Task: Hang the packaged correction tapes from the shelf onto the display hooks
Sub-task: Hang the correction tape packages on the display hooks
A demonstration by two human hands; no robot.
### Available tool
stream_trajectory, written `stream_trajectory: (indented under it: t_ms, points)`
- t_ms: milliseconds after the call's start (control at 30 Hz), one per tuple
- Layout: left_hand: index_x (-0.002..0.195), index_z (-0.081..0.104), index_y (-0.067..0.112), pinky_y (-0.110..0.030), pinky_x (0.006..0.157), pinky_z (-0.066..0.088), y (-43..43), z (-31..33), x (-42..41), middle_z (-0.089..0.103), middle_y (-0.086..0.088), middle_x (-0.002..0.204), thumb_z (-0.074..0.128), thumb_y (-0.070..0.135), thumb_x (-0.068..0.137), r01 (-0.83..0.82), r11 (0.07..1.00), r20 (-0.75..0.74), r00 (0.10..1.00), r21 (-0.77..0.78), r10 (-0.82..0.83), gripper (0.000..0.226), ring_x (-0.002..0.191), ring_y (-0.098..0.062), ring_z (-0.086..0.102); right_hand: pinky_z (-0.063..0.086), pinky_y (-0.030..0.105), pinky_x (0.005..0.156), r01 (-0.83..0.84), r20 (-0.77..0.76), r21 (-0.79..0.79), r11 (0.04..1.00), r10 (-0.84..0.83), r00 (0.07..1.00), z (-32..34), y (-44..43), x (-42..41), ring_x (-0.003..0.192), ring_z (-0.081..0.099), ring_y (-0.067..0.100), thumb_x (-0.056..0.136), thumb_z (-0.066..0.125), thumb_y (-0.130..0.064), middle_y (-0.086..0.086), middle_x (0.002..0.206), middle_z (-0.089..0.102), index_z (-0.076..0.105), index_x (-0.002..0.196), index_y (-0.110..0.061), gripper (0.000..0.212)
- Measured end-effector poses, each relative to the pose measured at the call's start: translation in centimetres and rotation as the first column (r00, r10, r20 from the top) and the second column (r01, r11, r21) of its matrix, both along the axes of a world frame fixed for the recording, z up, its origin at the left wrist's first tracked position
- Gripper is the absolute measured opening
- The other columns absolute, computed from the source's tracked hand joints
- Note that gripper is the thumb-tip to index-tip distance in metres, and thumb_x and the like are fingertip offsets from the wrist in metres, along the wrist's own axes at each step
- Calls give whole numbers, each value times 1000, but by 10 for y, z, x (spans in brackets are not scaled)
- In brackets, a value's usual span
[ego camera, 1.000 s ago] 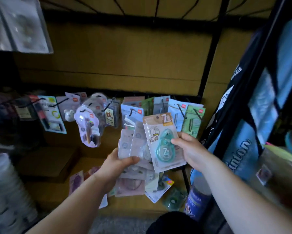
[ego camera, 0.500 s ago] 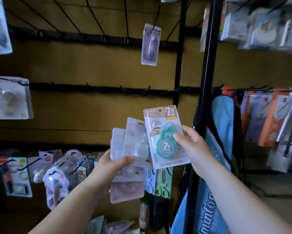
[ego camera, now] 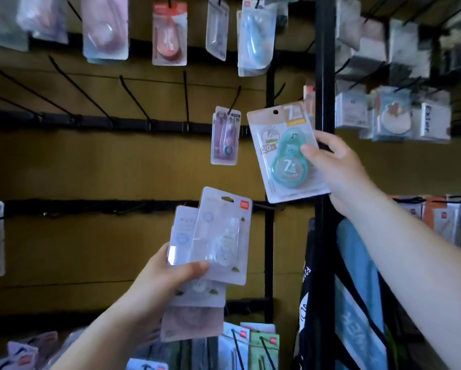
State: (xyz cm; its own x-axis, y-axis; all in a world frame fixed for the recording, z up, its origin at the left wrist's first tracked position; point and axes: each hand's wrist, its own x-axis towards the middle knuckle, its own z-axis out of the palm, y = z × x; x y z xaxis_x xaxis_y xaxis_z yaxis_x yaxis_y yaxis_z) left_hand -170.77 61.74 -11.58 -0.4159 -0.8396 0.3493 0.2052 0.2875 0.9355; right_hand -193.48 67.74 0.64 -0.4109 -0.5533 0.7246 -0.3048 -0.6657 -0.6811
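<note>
My right hand [ego camera: 336, 169] pinches a carded teal correction tape [ego camera: 285, 153] by its right edge and holds it up near the black upright post [ego camera: 324, 76]. Its hang hole sits just right of a purple packaged tape [ego camera: 225, 136] hanging on a black hook [ego camera: 234, 101]. Lower down, my left hand [ego camera: 170, 276] grips a fanned stack of several clear packaged correction tapes [ego camera: 218, 236], thumb across the front pack. Bare black hooks [ego camera: 133, 100] stick out of the rail to the left.
More packaged goods [ego camera: 169, 33] hang on the top row. Boxed items [ego camera: 392, 113] hang right of the post. A blue and black bag [ego camera: 357, 303] hangs at the lower right. Carded items [ego camera: 250, 345] fill the bottom hooks. The back panel is brown board.
My view has swung upward from the low shelf to the upper hook rows. My right hand lifted the teal tape up and away from the stack, toward the hooks beside the purple pack.
</note>
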Motion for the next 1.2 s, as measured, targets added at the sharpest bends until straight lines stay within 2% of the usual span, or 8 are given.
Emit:
stream_trajectory:
  t_ms: [100, 233, 433, 533, 667, 900, 1100, 1200]
  points:
    - [104, 57, 21, -28, 50, 53, -3, 12, 5, 75, -4, 78, 79, 19, 57, 30, 1000, -34, 999, 3, -29, 52, 63, -20, 72, 51, 24, 74, 42, 45, -60, 997, -39, 998, 26, -7, 6, 95, 60, 16, 90, 55, -15, 1, 104, 60, 48, 128, -15, 38]
    - [108, 57, 18, -33, 58, 53, -8, 21, 7, 73, -9, 90, 83, 20, 54, -7, 999, -62, 998, -32, 5, 60, 72, -25, 71, 48, 14, 63, 92, 82, -87, 992, -85, 993, 44, -17, 14, 95, 56, 12, 92, 52, -16, -2, 105, 54, 46, 130, -14, 39]
    - [110, 56, 17, -29, 53, 53, -13, 26, 10, 72, -10, 96, 72, 26, 53, -18, 999, -74, 997, -48, 14, 60, 74, -24, 71, 52, 31, 87, 135, 175, -55, 989, -124, 977, 52, -31, 19, 103, 56, 15, 93, 51, -18, 5, 127, 56, 49, 128, -15, 36]
    - [113, 53, 16, -28, 56, 51, -15, 27, 8, 69, -11, 102, 68, 30, 52, -23, 998, -66, 998, -65, 19, 65, 81, -26, 69, 52, 32, 87, 127, 188, -44, 991, -117, 975, 52, -34, 17, 105, 56, 15, 93, 51, -19, 3, 126, 55, 49, 129, -16, 37]
    - [112, 53, 17, -28, 55, 52, -18, 24, 2, 68, -11, 101, 74, 29, 53, -15, 999, -59, 998, -51, 12, 64, 80, -25, 69, 52, 25, 74, 99, 216, -34, 995, -89, 972, 50, -38, 14, 102, 55, 13, 93, 51, -22, -1, 116, 56, 50, 128, -17, 36]
    - [110, 57, 18, -31, 59, 53, -24, 20, -4, 71, -10, 98, 82, 25, 54, -29, 998, -78, 997, -54, 25, 62, 79, -26, 70, 41, 39, 105, 53, 306, 5, 999, -52, 951, 49, -47, 6, 119, 52, 20, 91, 54, -27, 4, 128, 56, 54, 120, -16, 31]
    - [109, 58, 18, -28, 53, 53, -27, 19, -5, 74, -8, 92, 77, 25, 54, -21, 998, -88, 996, -63, 16, 58, 71, -22, 72, 46, 18, 67, 170, 173, 36, 985, -174, 969, 48, -62, 4, 103, 53, 12, 93, 51, -20, 4, 127, 56, 51, 125, -12, 33]
    - [108, 58, 19, -29, 55, 54, -30, 20, -4, 74, -7, 91, 77, 28, 55, -23, 998, -93, 995, -61, 17, 57, 73, -23, 72, 47, 21, 66, 326, 99, 32, 945, -328, 940, 48, -73, 4, 110, 57, 19, 93, 50, -20, 6, 127, 57, 52, 123, -12, 31]
